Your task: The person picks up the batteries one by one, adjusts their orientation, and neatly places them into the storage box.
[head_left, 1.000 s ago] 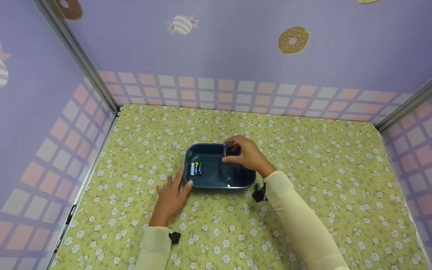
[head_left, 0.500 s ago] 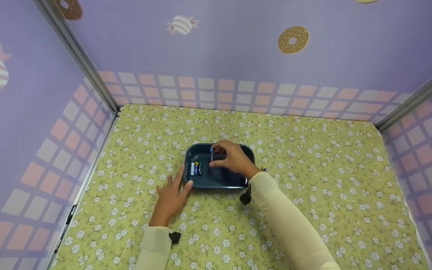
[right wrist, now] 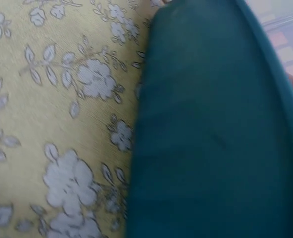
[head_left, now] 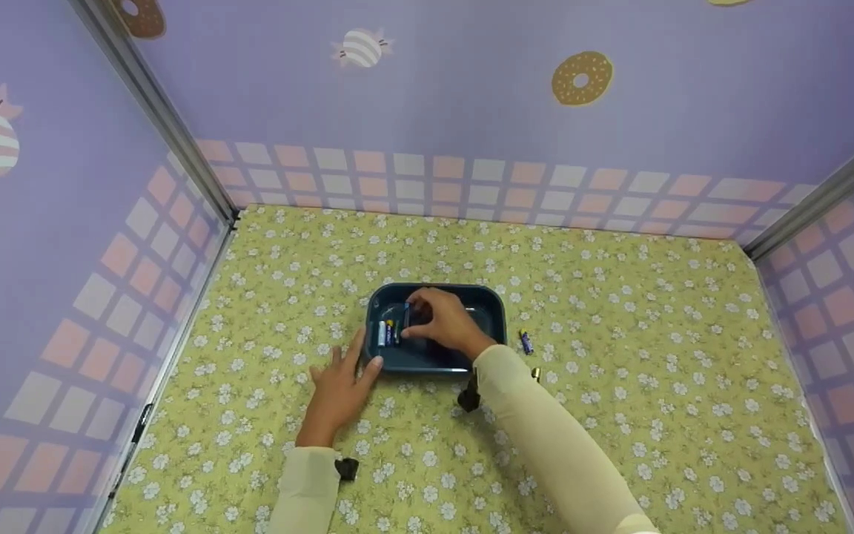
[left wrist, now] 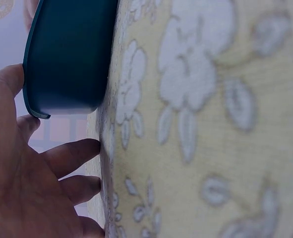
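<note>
A dark teal plastic tray (head_left: 427,359) stands on the flowered cloth. Inside it, near the left wall, several small batteries (head_left: 388,334) lie side by side. My right hand (head_left: 448,320) reaches into the tray and pinches another battery (head_left: 407,314) between thumb and fingers, upright in the head view, just right of that row. The left hand (head_left: 338,397) is at the tray's front left corner, fingers spread. In the left wrist view its thumb (left wrist: 11,79) touches the rim, and other fingertips rest on the cloth. The right wrist view shows mostly the tray's outer wall (right wrist: 210,134).
A blue battery (head_left: 526,342) lies on the cloth right of the tray. Close by, a gold-coloured end (head_left: 536,374) of another item pokes out beside the right sleeve. Purple patterned walls (head_left: 464,111) enclose the back and sides.
My right hand has moved left across the tray and slightly down, carrying the battery up to the row. The battery right of the tray has come into view. The left hand has stayed still.
</note>
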A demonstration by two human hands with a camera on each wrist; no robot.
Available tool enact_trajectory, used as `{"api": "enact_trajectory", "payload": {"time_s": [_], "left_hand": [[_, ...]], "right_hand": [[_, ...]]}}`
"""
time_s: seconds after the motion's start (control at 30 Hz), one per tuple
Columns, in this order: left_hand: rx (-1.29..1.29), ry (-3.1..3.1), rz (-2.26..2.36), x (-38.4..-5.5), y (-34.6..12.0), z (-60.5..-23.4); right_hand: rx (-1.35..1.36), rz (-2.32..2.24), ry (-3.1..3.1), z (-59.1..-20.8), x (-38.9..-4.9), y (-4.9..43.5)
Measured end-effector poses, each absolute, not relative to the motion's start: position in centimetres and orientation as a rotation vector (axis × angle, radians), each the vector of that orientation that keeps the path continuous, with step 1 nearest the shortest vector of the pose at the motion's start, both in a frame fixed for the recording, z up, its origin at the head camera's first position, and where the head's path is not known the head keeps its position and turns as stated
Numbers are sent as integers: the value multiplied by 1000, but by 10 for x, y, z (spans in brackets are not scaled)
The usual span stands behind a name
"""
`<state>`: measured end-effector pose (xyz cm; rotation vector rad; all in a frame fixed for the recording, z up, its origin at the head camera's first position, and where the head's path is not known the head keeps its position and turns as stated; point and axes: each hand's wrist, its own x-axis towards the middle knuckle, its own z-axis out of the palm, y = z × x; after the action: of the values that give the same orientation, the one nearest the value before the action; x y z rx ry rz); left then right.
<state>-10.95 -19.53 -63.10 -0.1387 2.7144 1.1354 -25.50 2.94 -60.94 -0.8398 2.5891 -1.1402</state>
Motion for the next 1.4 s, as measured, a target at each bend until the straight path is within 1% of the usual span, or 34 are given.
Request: {"api": "enact_trajectory", "payload": {"time_s": [0.57, 0.83, 1.4], "left_hand": [[-179, 2708, 1146, -109, -196, -633], [-124, 2723, 1156, -109, -196, -633], [-119, 2730, 1164, -109, -196, -634]], "right_hand": [[-762, -1059, 2595, -627, -253, 20], [-758, -1043, 2601, -630, -254, 21], [-774, -968, 2605, -631, -254, 19]]}}
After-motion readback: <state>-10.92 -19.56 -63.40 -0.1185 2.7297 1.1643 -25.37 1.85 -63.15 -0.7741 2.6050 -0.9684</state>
